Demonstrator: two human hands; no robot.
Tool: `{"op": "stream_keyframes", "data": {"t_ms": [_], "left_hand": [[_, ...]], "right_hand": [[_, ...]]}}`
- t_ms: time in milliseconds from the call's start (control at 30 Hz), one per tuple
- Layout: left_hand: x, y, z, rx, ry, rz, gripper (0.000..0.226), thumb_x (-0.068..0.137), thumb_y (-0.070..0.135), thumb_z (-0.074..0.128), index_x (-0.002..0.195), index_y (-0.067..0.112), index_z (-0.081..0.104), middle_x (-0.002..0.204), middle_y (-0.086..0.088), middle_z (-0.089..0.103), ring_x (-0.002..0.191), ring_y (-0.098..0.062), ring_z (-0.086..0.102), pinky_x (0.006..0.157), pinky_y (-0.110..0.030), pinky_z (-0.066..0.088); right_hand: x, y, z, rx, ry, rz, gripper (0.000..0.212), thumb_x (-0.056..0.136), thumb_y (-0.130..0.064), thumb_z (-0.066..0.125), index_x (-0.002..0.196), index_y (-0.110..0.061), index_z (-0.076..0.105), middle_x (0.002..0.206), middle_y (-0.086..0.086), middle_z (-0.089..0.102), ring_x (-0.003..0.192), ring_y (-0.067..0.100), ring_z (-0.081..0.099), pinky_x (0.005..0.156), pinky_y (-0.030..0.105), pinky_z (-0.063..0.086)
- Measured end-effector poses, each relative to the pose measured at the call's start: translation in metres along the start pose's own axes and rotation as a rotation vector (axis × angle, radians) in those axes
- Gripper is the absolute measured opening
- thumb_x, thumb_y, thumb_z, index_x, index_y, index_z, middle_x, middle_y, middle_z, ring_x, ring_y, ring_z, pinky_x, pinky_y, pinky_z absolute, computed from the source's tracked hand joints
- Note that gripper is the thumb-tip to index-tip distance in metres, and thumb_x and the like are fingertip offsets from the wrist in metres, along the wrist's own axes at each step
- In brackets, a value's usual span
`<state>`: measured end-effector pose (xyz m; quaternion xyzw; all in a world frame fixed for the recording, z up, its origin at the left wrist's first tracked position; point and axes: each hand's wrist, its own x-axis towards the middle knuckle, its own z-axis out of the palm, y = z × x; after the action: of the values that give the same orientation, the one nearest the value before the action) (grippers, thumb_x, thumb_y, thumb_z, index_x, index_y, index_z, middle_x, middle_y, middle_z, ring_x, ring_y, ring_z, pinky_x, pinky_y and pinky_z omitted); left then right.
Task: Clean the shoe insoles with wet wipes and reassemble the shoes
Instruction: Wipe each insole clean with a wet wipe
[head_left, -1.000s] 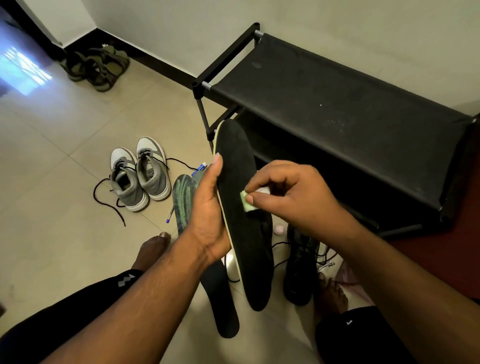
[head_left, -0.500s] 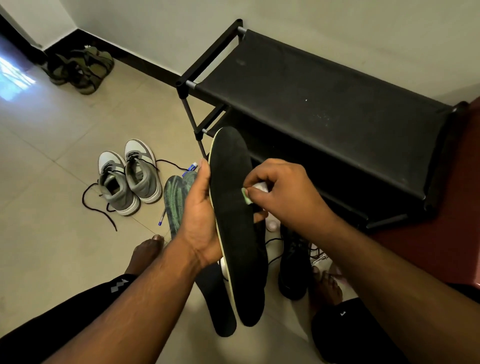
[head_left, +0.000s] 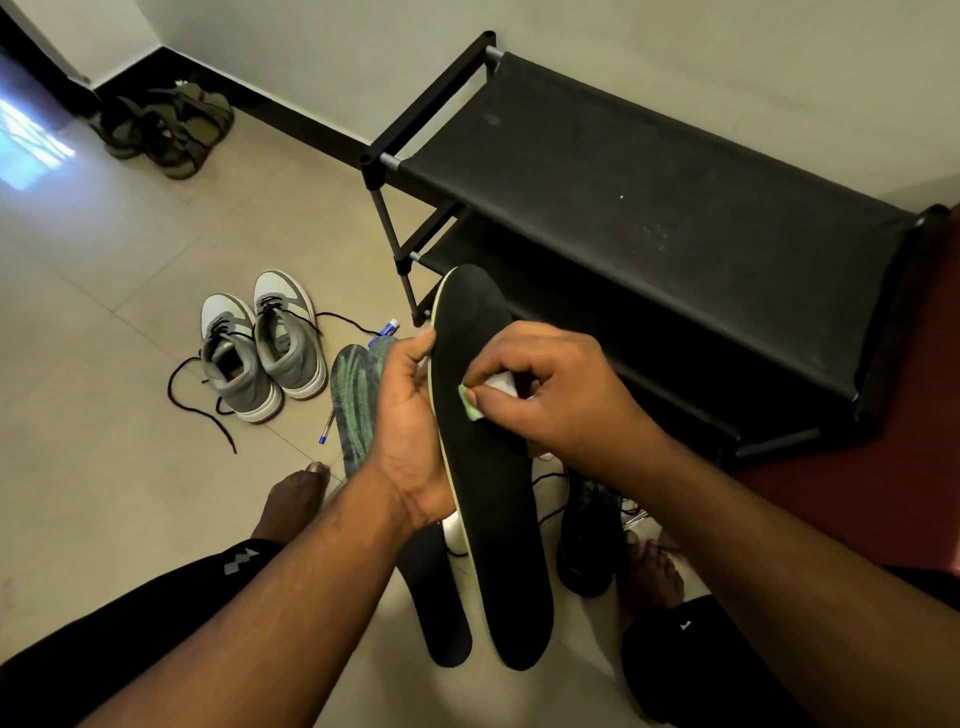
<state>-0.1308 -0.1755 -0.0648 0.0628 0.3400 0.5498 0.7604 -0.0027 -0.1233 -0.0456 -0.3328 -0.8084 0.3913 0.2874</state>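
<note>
Head view: my left hand (head_left: 410, 415) grips the black insole (head_left: 488, 493) by its edge, steadying it near centre — my right hand (head_left: 540, 395) pinches the wet wipe (head_left: 475, 402) against it to scrub.

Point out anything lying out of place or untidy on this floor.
A pen lies loose on the tiles beside the green insole, and the grey sneakers sit unlaced, black laces trailing across the floor.
</note>
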Motion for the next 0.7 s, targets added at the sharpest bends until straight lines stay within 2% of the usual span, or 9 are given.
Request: {"op": "stream_keyframes", "data": {"t_ms": [100,167,200,233,333,467,567,633,700], "left_hand": [[0.004,0.002,-0.004,0.017,0.010,0.002,0.057,0.083,0.058,0.041,0.102,0.013,0.069,0.100,-0.014,0.065,0.090,-0.030,0.062,0.086,-0.053,0.048],[0.006,0.003,-0.009,-0.004,0.028,-0.006,0.056,0.087,0.059,0.039,0.100,0.014,0.071,0.102,-0.011,0.066,0.094,-0.030,0.060,0.098,-0.069,0.037],[0.006,0.003,-0.009,-0.016,0.033,-0.007,0.057,0.088,0.059,0.037,0.098,0.015,0.072,0.101,-0.010,0.066,0.095,-0.029,0.061,0.102,-0.072,0.031],[0.005,0.003,-0.008,-0.026,0.039,-0.007,0.059,0.089,0.061,0.036,0.096,0.016,0.073,0.100,-0.009,0.067,0.094,-0.029,0.062,0.103,-0.072,0.030],[0.005,0.002,-0.005,0.012,0.070,-0.026,0.071,0.089,0.072,0.031,0.100,0.018,0.076,0.106,-0.011,0.070,0.092,-0.029,0.068,0.093,-0.063,0.045],[0.001,-0.002,0.002,0.013,0.098,-0.071,0.080,0.087,0.080,0.031,0.095,0.018,0.080,0.100,-0.016,0.073,0.090,-0.030,0.072,0.080,-0.048,0.057],[0.000,-0.004,0.005,0.011,0.075,-0.088,0.074,0.089,0.075,0.033,0.096,0.018,0.080,0.100,-0.016,0.073,0.092,-0.029,0.072,0.080,-0.044,0.059],[0.001,-0.003,0.004,0.046,0.068,-0.100,0.075,0.089,0.077,0.032,0.102,0.020,0.078,0.107,-0.015,0.071,0.095,-0.032,0.069,0.081,-0.051,0.055],[0.002,-0.002,0.001,0.066,0.058,-0.124,0.076,0.087,0.078,0.033,0.109,0.019,0.075,0.113,-0.015,0.067,0.100,-0.034,0.064,0.085,-0.056,0.052]], "right_hand": [[0.002,0.012,-0.008,-0.171,-0.010,0.109,0.007,0.083,-0.010,0.070,0.085,-0.017,0.071,0.090,-0.008,0.063,0.085,0.003,0.059,0.075,0.019,0.053],[0.004,0.018,-0.013,-0.289,-0.019,0.193,0.008,0.084,-0.012,0.067,0.086,-0.018,0.071,0.092,-0.007,0.062,0.087,0.005,0.058,0.076,0.026,0.054],[0.005,0.019,-0.015,-0.305,-0.005,0.210,0.007,0.084,-0.011,0.067,0.085,-0.017,0.071,0.091,-0.006,0.062,0.086,0.005,0.058,0.076,0.026,0.053],[0.006,0.019,-0.017,-0.284,0.019,0.209,0.007,0.083,-0.011,0.067,0.084,-0.016,0.071,0.090,-0.006,0.062,0.085,0.005,0.058,0.074,0.023,0.051],[0.005,0.010,-0.013,-0.092,0.062,0.157,0.007,0.080,-0.008,0.072,0.081,-0.015,0.072,0.086,-0.007,0.065,0.083,0.004,0.061,0.070,0.013,0.048],[0.000,-0.002,0.002,0.048,0.022,0.040,0.007,0.079,-0.004,0.072,0.083,-0.010,0.073,0.085,-0.003,0.067,0.082,0.005,0.062,0.073,0.015,0.049],[-0.001,0.000,0.004,-0.001,0.011,-0.005,0.008,0.079,-0.004,0.069,0.085,-0.008,0.073,0.087,0.000,0.067,0.082,0.006,0.062,0.075,0.016,0.050],[0.000,0.004,-0.001,-0.103,0.015,-0.017,0.008,0.080,-0.005,0.067,0.085,-0.008,0.072,0.088,0.000,0.065,0.083,0.006,0.060,0.075,0.018,0.050],[0.004,0.013,-0.010,-0.252,-0.003,0.067,0.008,0.083,-0.009,0.065,0.088,-0.012,0.071,0.093,-0.002,0.063,0.087,0.007,0.058,0.078,0.025,0.052]]}}
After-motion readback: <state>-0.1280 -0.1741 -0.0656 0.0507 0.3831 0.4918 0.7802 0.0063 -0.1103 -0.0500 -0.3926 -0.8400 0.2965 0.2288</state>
